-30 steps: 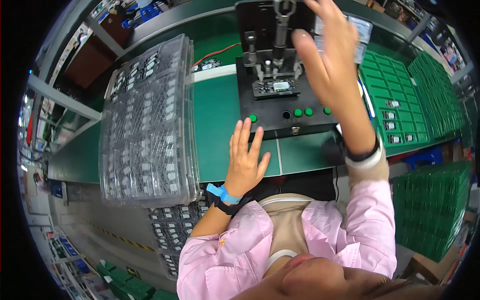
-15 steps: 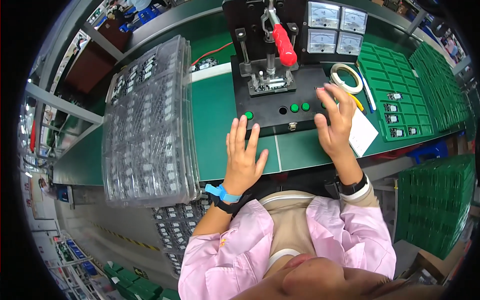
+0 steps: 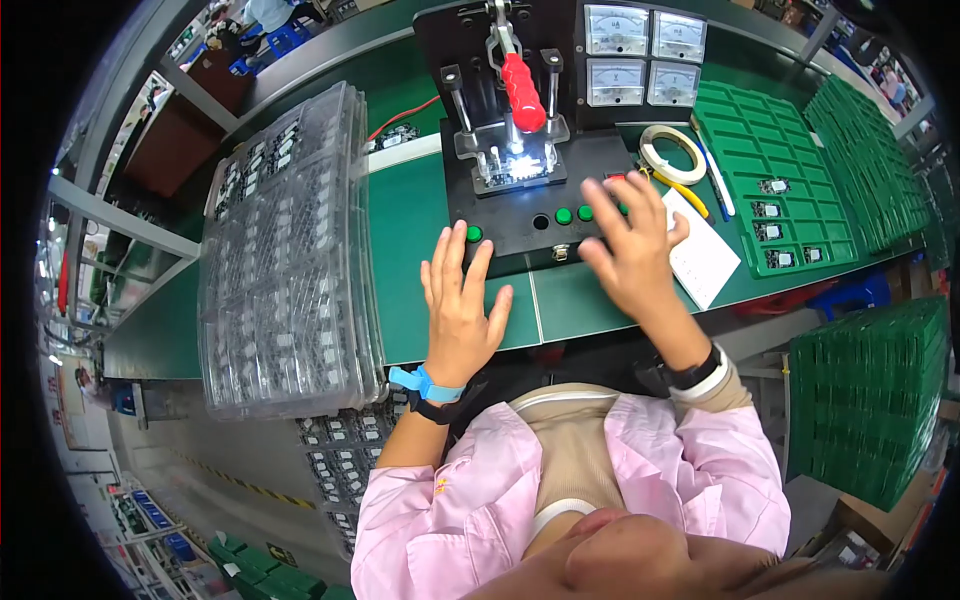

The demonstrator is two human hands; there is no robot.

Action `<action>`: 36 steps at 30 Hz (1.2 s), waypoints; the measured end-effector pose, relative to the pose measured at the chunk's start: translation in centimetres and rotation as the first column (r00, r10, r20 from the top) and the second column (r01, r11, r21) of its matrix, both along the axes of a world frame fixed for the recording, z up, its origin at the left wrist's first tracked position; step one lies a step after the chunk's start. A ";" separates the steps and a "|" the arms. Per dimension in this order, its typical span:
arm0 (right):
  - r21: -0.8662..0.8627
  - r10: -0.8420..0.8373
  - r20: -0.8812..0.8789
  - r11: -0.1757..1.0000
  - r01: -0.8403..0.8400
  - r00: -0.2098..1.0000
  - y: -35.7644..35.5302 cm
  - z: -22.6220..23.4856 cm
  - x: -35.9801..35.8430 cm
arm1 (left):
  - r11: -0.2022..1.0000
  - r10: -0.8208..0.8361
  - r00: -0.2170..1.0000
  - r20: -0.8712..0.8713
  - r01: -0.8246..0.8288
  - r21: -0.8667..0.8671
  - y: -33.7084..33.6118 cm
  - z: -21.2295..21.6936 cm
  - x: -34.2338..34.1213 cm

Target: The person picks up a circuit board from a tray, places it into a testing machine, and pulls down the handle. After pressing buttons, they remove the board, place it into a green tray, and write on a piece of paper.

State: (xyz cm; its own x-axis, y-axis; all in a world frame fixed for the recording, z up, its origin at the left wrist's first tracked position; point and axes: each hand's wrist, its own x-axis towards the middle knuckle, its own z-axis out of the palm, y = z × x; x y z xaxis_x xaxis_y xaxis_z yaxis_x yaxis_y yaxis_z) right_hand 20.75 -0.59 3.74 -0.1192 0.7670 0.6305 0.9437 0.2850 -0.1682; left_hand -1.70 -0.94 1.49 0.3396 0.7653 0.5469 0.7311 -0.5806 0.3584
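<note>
Glowing white, light is being cast in the fixture; the left hand is being held spread beside a green button, the right hand, also spread, near others.

White glare is burning out detail at the centre of the black fixture. Bright, even light is covering the green bench. Clear trays are throwing reflections. Fisheye distortion is bending straight edges near the dark rim.
</note>
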 end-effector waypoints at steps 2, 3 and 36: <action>0.038 0.005 0.022 0.999 -0.006 1.000 -0.3 -0.5 -1.3 | 1.000 0.019 0.999 0.033 -0.019 0.017 0.5 0.7 0.3; 0.030 0.000 0.006 1.000 0.000 1.000 -0.1 -1.2 -1.8 | 0.999 0.038 0.997 0.068 -0.040 0.033 0.6 1.3 0.6; 0.005 0.238 0.033 0.971 -0.238 0.971 7.9 2.8 -5.6 | 0.986 0.164 0.972 -0.171 -0.158 0.046 0.6 1.1 0.6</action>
